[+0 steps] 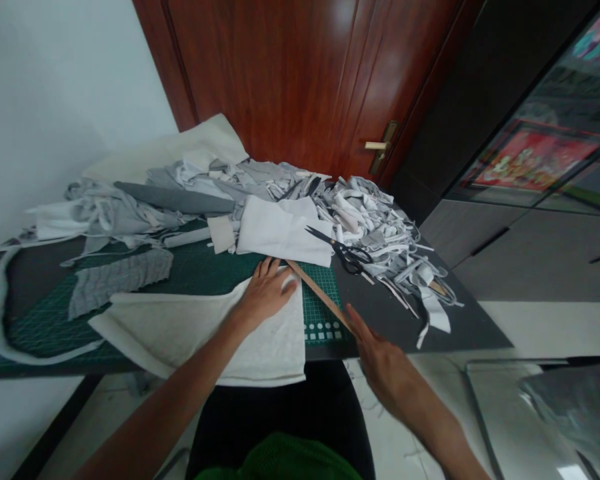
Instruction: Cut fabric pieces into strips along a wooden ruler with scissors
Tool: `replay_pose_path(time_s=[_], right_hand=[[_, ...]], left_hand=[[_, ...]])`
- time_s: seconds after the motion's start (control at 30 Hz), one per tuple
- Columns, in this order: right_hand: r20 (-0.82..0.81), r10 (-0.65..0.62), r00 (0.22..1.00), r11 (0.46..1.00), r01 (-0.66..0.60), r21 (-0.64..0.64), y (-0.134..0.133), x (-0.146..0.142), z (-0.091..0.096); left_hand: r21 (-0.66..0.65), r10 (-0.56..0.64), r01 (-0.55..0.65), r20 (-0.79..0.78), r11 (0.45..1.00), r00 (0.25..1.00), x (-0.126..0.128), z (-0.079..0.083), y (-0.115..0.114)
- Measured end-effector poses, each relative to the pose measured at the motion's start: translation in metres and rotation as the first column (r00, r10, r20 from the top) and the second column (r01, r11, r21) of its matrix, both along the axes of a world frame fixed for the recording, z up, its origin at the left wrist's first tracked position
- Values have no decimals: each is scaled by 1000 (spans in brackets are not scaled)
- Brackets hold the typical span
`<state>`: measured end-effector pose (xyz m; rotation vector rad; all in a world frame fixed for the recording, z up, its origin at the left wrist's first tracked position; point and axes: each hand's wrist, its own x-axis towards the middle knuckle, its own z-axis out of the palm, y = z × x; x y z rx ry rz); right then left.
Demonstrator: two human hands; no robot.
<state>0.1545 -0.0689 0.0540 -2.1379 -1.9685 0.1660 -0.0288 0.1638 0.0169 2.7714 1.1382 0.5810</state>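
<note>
My left hand (pixel 267 293) rests flat on a folded cream cloth (pixel 200 327), fingers stretched toward its far edge. The cloth lies on a green cutting mat (pixel 195 267) and hangs slightly past the table's near edge. In my right hand (pixel 377 357) is the near end of a narrow wooden ruler (pixel 323 297), slanting away to the left. Its far tip is close to my left fingers and to a folded white cloth (pixel 275 227). Black-handled scissors (pixel 347 257) lie across the white cloth's right corner, partly on the dark tabletop.
A large heap of grey and white fabric strips (pixel 375 220) covers the back right of the dark table (pixel 460 333). More cloth scraps (pixel 125 207) pile up at the back left. A ribbed grey piece (pixel 120 277) lies left. Behind stands a wooden door (pixel 290 80).
</note>
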Motion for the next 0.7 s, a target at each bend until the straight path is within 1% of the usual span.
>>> replay_pose_path(time_s=[0.03,0.1,0.2,0.23,0.3,0.33,0.4,0.47,0.5,0.53,0.57,0.6,0.7], right_hand=[[-36,-8,999,998,10,63,-16,-10,-10],[-82,-75,994,983,88,161,-39,-33,-27],[-170,-77,982,964,118,240,-51,-67,-43],[-186,-99,978,953,147,265,-52,-78,-46],[-185,-208,960,912,259,317,-49,-97,-53],[-172,-243,955,895,289,339,-48,-106,-57],[-115,-209,971,910,236,340,-42,-125,-64],[-42,-222,974,925,224,308,-35,-145,-70],[-11,-286,958,916,277,289,-30,-155,-71],[10,-364,931,897,347,274,-25,-163,-72],[17,-399,917,886,380,267,-20,-169,-73],[13,-384,923,891,366,268,-17,-173,-73],[-32,-236,971,920,233,316,-17,-170,-69]], left_hand=[[-6,-10,10,-1,1000,1000,0,1,3],[-29,-16,16,-3,999,1000,0,2,8],[-75,1,1,17,997,1000,0,2,16],[-86,4,-1,31,996,1000,0,1,18],[-97,3,3,57,995,998,0,-1,22],[-97,3,4,68,995,998,0,-2,23],[-90,13,-5,89,996,996,0,-3,27],[-83,30,-20,121,996,992,0,-5,31],[-79,34,-23,137,997,990,0,-6,33],[-75,34,-23,153,997,988,0,-7,34],[-72,31,-19,166,997,986,-1,-8,36],[-70,27,-15,178,997,984,-1,-8,37],[-70,33,-19,213,997,976,-4,-9,40]])
